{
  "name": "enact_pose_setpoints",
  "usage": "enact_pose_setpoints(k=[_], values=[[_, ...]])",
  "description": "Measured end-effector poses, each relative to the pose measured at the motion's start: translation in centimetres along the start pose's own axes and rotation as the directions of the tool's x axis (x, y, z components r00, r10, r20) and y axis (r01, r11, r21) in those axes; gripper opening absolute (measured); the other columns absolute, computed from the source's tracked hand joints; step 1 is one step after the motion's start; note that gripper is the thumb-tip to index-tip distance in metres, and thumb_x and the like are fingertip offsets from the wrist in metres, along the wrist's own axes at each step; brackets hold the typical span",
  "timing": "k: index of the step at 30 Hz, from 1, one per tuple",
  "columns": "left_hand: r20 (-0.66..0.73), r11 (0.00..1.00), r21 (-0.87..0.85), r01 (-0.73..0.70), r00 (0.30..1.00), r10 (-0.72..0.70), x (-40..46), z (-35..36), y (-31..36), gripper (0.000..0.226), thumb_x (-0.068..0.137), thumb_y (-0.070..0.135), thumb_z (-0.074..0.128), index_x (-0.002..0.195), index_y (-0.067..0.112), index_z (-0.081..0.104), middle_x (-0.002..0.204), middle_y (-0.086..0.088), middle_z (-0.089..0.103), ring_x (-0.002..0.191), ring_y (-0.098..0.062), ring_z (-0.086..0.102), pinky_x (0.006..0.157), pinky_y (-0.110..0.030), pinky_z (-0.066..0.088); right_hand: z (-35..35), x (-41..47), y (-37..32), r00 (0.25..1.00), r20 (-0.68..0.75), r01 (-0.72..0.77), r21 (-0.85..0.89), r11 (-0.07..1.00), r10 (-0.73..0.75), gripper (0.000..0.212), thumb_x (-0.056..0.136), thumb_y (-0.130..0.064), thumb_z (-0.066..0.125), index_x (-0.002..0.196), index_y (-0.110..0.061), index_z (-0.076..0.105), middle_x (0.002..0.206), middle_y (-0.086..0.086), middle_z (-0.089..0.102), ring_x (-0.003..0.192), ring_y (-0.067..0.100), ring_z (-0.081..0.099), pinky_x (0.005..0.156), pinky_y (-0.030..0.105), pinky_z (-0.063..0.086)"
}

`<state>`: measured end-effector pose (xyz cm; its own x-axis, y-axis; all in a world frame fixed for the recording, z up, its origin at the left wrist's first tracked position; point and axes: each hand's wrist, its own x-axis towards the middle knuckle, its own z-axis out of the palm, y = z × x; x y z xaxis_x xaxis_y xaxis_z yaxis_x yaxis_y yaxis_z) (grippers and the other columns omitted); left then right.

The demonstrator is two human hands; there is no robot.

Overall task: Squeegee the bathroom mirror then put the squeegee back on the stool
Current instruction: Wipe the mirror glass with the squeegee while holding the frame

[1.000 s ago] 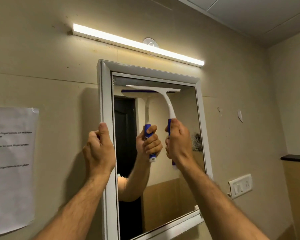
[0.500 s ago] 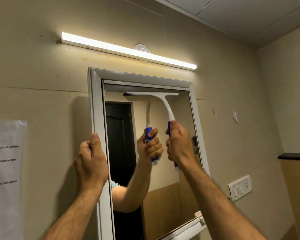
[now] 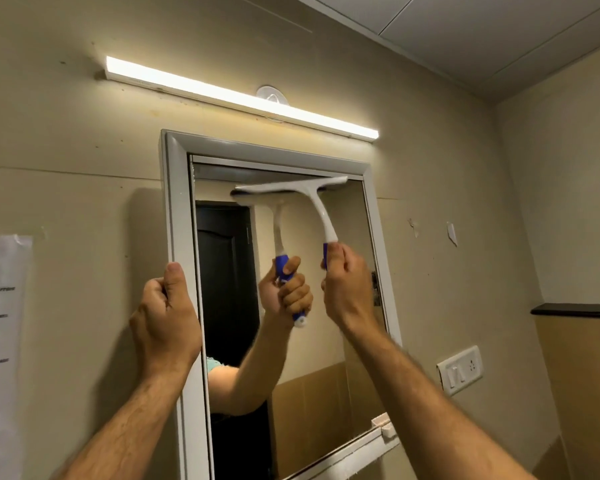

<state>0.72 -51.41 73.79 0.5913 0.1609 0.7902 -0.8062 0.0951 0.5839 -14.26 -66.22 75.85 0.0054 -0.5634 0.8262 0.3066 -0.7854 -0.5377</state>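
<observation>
My right hand (image 3: 345,289) is closed around the blue handle of the white plastic T-shaped squeegee (image 3: 312,199), its long blade pressed flat to the glass near the top of the rectangular white-framed mirror (image 3: 326,393). My left hand (image 3: 165,317) is wrapped on the frame's smooth left edge, thumb up. The beige wall (image 3: 447,174) is scuffed; a glowing tube light (image 3: 239,97) runs above, a white switch plate (image 3: 459,370) sits at right.

On the paper sheet (image 3: 0,341) taped at the wall's left edge I see three blurred lines, only "the glass" in the lowest being guessable.
</observation>
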Motion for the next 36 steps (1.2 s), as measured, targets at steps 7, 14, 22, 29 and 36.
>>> enact_pose_setpoints(k=[7,14,22,29,36], values=[[0.001,1.000,0.018,0.015,1.000,-0.015,0.0,-0.1,0.3,0.050,0.098,0.059,0.024,0.069,0.022,0.041,0.061,0.003,0.048,0.056,-0.006,0.039,0.047,-0.023,0.023,0.2,-1.1,-0.4,0.988,0.088,-0.130,0.069,0.989,0.123,0.041,0.100,-0.046,0.031,0.073,-0.022,0.049,0.049,-0.006,0.046,0.037,0.002,0.042,0.041,0.017,0.036],[-0.010,0.999,0.015,0.029,1.000,-0.029,-0.2,-0.2,0.6,0.049,0.098,0.059,0.025,0.069,0.023,0.042,0.061,0.004,0.049,0.055,-0.006,0.041,0.046,-0.023,0.023,-0.5,-2.0,-2.7,0.965,0.195,-0.213,0.185,0.959,0.177,0.043,0.100,-0.047,0.028,0.082,-0.015,0.050,0.055,-0.002,0.042,0.043,0.010,0.038,0.044,0.025,0.036],[-0.002,0.999,0.025,0.032,0.999,-0.032,-0.3,-0.2,0.7,0.048,0.098,0.058,0.025,0.071,0.023,0.044,0.062,0.006,0.048,0.055,-0.005,0.040,0.046,-0.022,0.023,-0.9,-3.9,0.1,0.951,0.233,-0.260,0.244,0.934,0.204,0.042,0.100,-0.045,0.030,0.077,-0.018,0.053,0.044,-0.006,0.049,0.033,0.002,0.044,0.038,0.014,0.038],[0.004,0.999,0.023,0.035,0.999,-0.035,-0.1,-0.1,0.4,0.051,0.098,0.059,0.024,0.075,0.019,0.046,0.065,0.006,0.047,0.059,-0.004,0.040,0.049,-0.021,0.023,-1.5,-7.7,3.2,0.960,0.182,-0.242,0.161,0.957,0.212,0.039,0.100,-0.040,0.032,0.080,-0.014,0.054,0.060,-0.002,0.047,0.042,0.003,0.044,0.044,0.016,0.038],[0.002,0.999,0.020,0.035,0.999,-0.035,-0.1,-0.1,0.3,0.051,0.096,0.062,0.023,0.068,0.022,0.040,0.065,0.003,0.047,0.059,-0.008,0.040,0.050,-0.030,0.022,-1.2,-6.3,2.0,0.958,0.208,-0.227,0.134,0.965,0.196,0.039,0.098,-0.044,0.032,0.078,-0.019,0.054,0.057,-0.005,0.047,0.039,0.002,0.045,0.043,0.015,0.039]])
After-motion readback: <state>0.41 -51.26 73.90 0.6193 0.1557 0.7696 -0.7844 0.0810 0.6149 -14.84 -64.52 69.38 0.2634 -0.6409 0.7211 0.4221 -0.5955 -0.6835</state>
